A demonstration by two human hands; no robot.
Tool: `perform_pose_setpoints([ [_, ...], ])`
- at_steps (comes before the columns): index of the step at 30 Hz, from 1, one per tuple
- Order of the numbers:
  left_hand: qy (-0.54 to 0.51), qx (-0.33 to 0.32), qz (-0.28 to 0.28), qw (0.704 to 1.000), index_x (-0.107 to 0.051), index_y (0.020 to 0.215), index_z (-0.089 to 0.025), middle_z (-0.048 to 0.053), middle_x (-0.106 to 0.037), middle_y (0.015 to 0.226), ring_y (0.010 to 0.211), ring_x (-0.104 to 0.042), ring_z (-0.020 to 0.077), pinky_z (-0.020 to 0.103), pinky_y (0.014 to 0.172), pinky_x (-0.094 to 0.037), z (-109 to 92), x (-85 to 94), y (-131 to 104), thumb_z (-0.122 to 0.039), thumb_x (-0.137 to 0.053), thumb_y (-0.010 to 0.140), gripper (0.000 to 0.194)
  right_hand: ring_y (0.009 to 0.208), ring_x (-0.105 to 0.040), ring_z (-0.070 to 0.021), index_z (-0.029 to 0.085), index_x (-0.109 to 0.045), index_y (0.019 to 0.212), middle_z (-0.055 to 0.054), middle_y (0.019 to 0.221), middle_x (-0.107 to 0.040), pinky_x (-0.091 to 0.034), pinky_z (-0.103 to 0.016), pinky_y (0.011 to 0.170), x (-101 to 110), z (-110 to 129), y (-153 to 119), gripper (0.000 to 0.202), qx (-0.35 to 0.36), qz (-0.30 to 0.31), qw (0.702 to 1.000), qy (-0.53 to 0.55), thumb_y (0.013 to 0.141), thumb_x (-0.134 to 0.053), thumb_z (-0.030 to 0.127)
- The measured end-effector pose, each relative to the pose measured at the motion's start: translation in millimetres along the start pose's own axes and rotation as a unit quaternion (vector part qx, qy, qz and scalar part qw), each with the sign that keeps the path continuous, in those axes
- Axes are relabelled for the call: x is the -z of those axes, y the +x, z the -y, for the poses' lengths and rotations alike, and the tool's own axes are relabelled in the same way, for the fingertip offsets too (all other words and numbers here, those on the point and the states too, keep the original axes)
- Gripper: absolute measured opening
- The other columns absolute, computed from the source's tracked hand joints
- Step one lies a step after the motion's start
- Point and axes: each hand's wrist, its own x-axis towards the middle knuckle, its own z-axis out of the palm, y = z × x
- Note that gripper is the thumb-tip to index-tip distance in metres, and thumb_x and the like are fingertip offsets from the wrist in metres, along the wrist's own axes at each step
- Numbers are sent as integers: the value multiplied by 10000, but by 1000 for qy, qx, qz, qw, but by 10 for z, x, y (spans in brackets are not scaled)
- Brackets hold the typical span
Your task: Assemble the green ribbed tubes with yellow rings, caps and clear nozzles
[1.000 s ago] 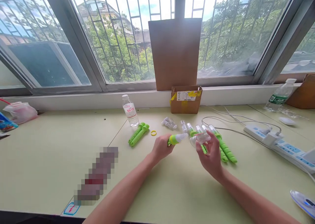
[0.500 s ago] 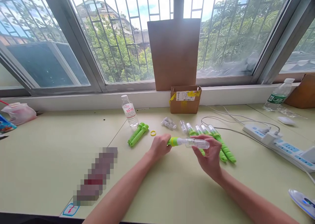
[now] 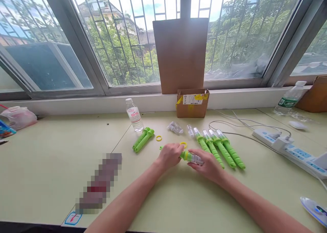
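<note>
My left hand (image 3: 170, 156) is closed around a green plastic tube (image 3: 183, 154), whose far end shows past my knuckles. A yellow ring sits at the tube's neck. Wrapped in the fingers of my right hand (image 3: 209, 164) is a clear ribbed plastic cap (image 3: 196, 159), which meets the green neck. Just behind my hands lies a loose yellow ring (image 3: 183, 145). Another yellow ring (image 3: 158, 138) lies farther left, beside two green tubes (image 3: 143, 140) without caps. Several clear-capped green tubes (image 3: 224, 150) lie in a row to the right.
Small clear and white plastic parts (image 3: 175, 127) and a clear cap (image 3: 190, 131) lie behind my hands. A water bottle (image 3: 134, 115) and a cardboard box (image 3: 193, 106) stand at the back. A power strip (image 3: 293, 153) with cables is on the right.
The clear cap has moved left over the white nozzle, up to the tube's green neck. Both hands have come closer together and lower, revealing the yellow ring behind them.
</note>
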Motion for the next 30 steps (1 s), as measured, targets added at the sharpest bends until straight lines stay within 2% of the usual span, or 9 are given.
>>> perform_pose_setpoints([
  [7,-24,-62,12,998,-505,836,-177,42,-586,768,633,-539,184,282,535,-368,-1,178,-18,-238,-557,695,163,782,-674,-198,236,-605,1093,-44,990,-698,-524,-298,674,17,53,-1,311,3,-21,999,-38,786,-623,277],
  [11,-14,-82,28,996,-503,892,-174,52,-587,814,683,-543,192,290,553,-370,-10,258,-24,-159,-506,725,168,780,-670,-199,236,-590,1105,-47,995,-692,-522,-298,677,29,38,5,324,8,-24,999,-41,783,-612,266],
  [16,-9,-107,28,994,-469,1100,-167,52,-598,852,768,-571,195,298,628,-378,-13,245,-16,-51,-422,798,326,749,-663,-189,235,-592,1092,-54,971,-692,-515,-288,658,68,10,8,308,17,-17,999,-47,788,-609,282],
  [21,3,-122,12,993,-461,1191,-163,72,-619,931,831,-580,190,309,684,-383,3,197,-15,-28,-375,822,402,741,-668,-192,233,-602,1069,-60,960,-697,-514,-288,656,78,-12,7,300,25,-16,998,-52,791,-630,344],
  [25,24,-146,-22,989,-451,1225,-155,68,-621,913,845,-575,189,316,718,-386,3,174,-18,-41,-352,876,381,759,-672,-203,223,-609,1047,-51,949,-709,-510,-295,662,66,-7,4,311,1,-19,999,-40,783,-646,382],
  [30,23,-159,-60,985,-469,1215,-169,61,-622,892,842,-566,181,318,749,-392,-1,167,-19,-91,-352,924,323,619,-632,-167,214,-618,1042,-22,810,-702,-492,-282,599,74,32,3,269,-25,14,999,-33,814,-598,355],
])
